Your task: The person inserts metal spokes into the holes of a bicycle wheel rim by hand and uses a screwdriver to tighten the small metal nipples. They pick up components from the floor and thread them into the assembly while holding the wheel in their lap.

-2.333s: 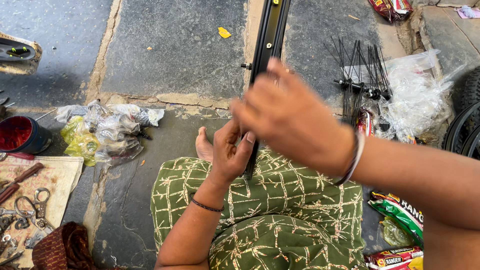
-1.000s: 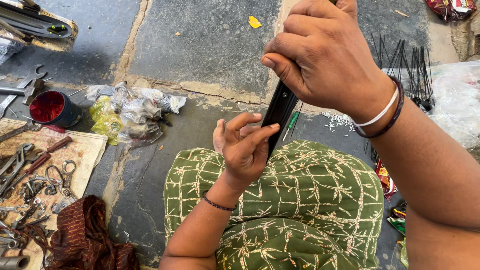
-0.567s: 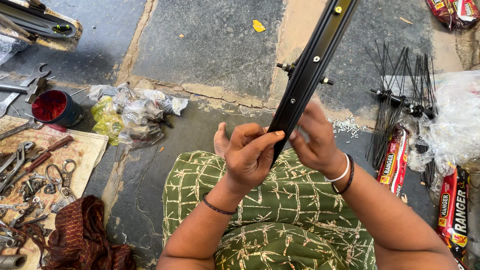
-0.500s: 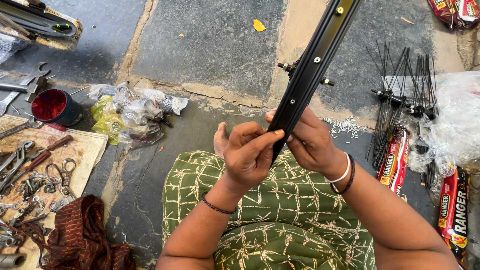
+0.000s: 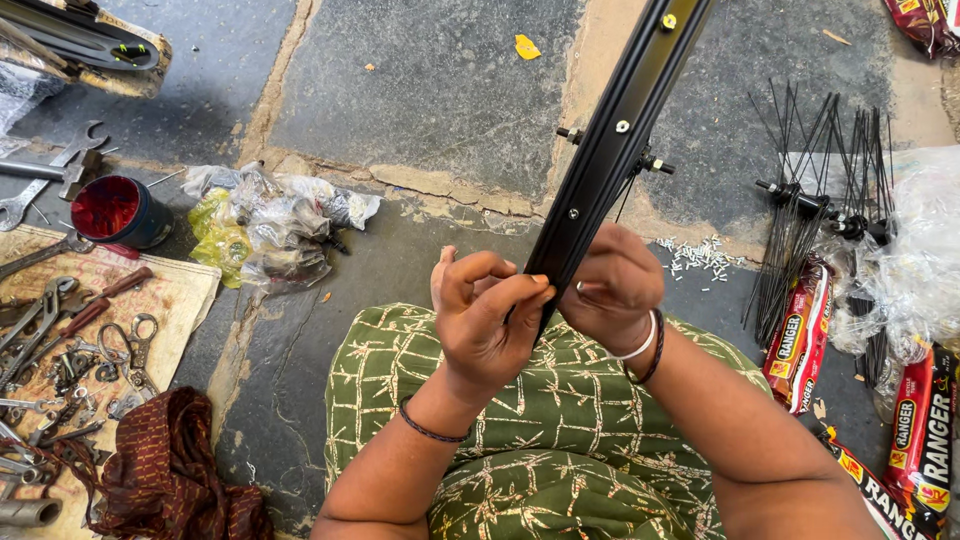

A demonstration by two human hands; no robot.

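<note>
You are sitting over a grey stone-slab floor, with your lap covered in green cloth printed with pale bamboo lines. Rising from your lap toward the top of the view is a long black metal wheel rim, tilted to the right, its face dotted with small spoke holes and silver nipples; its hub axle shows just behind it, with thin spokes running to it.

Your left hand is curled against the left edge of the rim's lower end, fingers bent and thumb pressed in, so that grip is closed on the rim. Your right hand wraps the same lower end from the right side, also closed on the rim, with white and dark bangles at the wrist. The two hands sit just beside each other, with the rim between them.

To your right stands a bundle of thin black spokes fitted to hubs, beside clear plastic wrapping and red printed packets. A scatter of small silver nipples lies on the floor near the rim.

To your left lies a worn mat carrying spanners, pliers and scissors, with a dark red patterned rag at its near end. Beyond it sit crumpled plastic bags and a small round tin with a red inside.
</note>
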